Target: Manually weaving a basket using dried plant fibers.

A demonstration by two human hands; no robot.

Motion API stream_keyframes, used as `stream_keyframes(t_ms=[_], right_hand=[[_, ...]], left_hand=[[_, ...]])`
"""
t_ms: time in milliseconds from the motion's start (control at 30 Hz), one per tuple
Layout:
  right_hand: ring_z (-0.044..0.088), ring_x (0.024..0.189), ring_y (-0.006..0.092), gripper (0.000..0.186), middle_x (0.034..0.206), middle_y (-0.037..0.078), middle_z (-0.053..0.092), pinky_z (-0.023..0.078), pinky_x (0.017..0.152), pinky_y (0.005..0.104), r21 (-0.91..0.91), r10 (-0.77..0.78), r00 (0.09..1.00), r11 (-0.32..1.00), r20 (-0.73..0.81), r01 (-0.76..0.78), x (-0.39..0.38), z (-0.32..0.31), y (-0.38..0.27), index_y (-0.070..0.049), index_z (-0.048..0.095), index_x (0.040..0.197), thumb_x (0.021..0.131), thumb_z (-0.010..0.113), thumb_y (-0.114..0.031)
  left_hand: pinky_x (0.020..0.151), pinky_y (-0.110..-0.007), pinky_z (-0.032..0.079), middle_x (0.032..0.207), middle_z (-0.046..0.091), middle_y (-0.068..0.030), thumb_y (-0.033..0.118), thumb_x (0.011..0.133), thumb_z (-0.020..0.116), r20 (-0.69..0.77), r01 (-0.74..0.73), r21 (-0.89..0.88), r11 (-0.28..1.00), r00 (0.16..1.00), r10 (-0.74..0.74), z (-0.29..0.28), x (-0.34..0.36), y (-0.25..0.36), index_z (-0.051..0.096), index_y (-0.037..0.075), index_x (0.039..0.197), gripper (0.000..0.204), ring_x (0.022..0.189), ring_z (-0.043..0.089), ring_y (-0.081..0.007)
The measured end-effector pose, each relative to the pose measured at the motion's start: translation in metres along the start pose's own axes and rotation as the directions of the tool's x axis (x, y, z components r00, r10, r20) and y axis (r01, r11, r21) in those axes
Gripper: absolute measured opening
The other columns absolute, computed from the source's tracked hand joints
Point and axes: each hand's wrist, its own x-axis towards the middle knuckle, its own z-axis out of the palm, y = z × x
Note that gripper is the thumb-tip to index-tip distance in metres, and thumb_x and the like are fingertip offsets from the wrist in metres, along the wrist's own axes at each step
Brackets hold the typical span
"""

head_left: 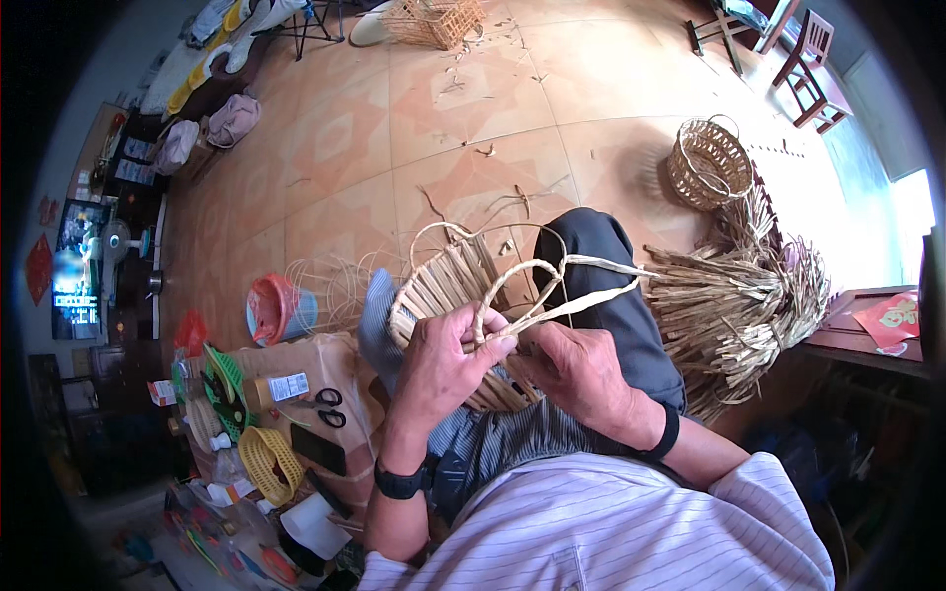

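Observation:
A half-woven bamboo basket lies on my lap, its opening tilted away. My left hand grips the basket's rim and its looped handle. My right hand sits just to the right of it, fingers pinching a pale flat bamboo strip that runs out to the right over my dark-trousered knee. A black watch is on my left wrist and a black band on my right.
A heap of bamboo strips lies right of my knee, with a finished basket behind it. A cardboard box at left carries scissors and a yellow basket. An orange plastic tub stands on the tiled floor.

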Motion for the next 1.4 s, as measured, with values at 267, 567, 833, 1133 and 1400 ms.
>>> stream_keyframes(t_ms=[267, 567, 833, 1133, 1400], right_hand=[[0.064, 0.064, 0.0346, 0.025, 0.079, 0.012, 0.059, 0.053, 0.056, 0.0454, 0.002, -0.026, 1.000, 1.000, 0.016, 0.026, 0.007, -0.012, -0.009, -0.006, 0.056, 0.097, 0.087, 0.079, -0.012], [0.062, 0.064, 0.0336, 0.019, 0.076, 0.010, 0.056, 0.049, 0.054, 0.0441, 0.018, 0.019, 0.983, 1.000, 0.182, -0.022, 0.004, -0.019, 0.000, -0.006, 0.055, 0.091, 0.085, 0.073, -0.004], [0.062, 0.065, 0.0360, 0.021, 0.078, 0.012, 0.056, 0.050, 0.055, 0.0445, 0.001, -0.020, 0.972, 1.000, 0.236, 0.020, 0.000, -0.021, 0.002, -0.006, 0.052, 0.092, 0.090, 0.072, -0.009], [0.051, 0.059, 0.0049, 0.025, 0.076, -0.002, 0.060, 0.040, 0.052, 0.0220, 0.757, 0.499, 0.784, 0.329, 0.369, -0.565, -0.008, -0.018, 0.022, -0.002, 0.066, 0.120, 0.106, 0.069, -0.024], [0.055, 0.062, 0.0052, 0.016, 0.085, 0.000, 0.068, 0.044, 0.054, 0.0225, 0.846, 0.498, 0.846, 0.356, 0.188, -0.398, 0.018, -0.027, 0.007, -0.003, 0.067, 0.113, 0.105, 0.070, -0.018]], left_hand=[[0.076, -0.036, 0.058, 0.089, 0.076, -0.0111, 0.014, 0.093, 0.076, -0.130, -0.058, 0.021, 0.998, 0.990, 0.061, 0.011, -0.008, 0.008, 0.068, 0.001, 0.107, 0.020, 0.085, 0.077, -0.0196], [0.077, -0.035, 0.060, 0.094, 0.077, -0.0100, 0.005, 0.092, 0.077, -0.284, -0.106, -0.003, 0.994, 0.953, 0.100, 0.027, -0.008, 0.004, 0.064, 0.003, 0.120, 0.032, 0.087, 0.077, -0.0217], [0.075, -0.035, 0.060, 0.095, 0.078, -0.0107, 0.007, 0.091, 0.079, -0.336, -0.104, 0.046, 0.994, 0.935, 0.113, 0.031, -0.008, 0.000, 0.064, 0.003, 0.117, 0.030, 0.089, 0.079, -0.0229], [0.083, -0.030, 0.060, 0.099, 0.075, -0.0081, 0.002, 0.090, 0.078, -0.220, -0.038, -0.121, 0.992, 0.975, 0.011, 0.018, -0.010, 0.008, 0.064, -0.001, 0.117, 0.031, 0.094, 0.074, -0.0154], [0.079, -0.030, 0.060, 0.093, 0.077, -0.0086, 0.007, 0.091, 0.081, -0.167, -0.003, -0.157, 0.988, 0.986, -0.023, 0.018, -0.006, 0.011, 0.070, -0.001, 0.110, 0.024, 0.089, 0.075, -0.0130]])
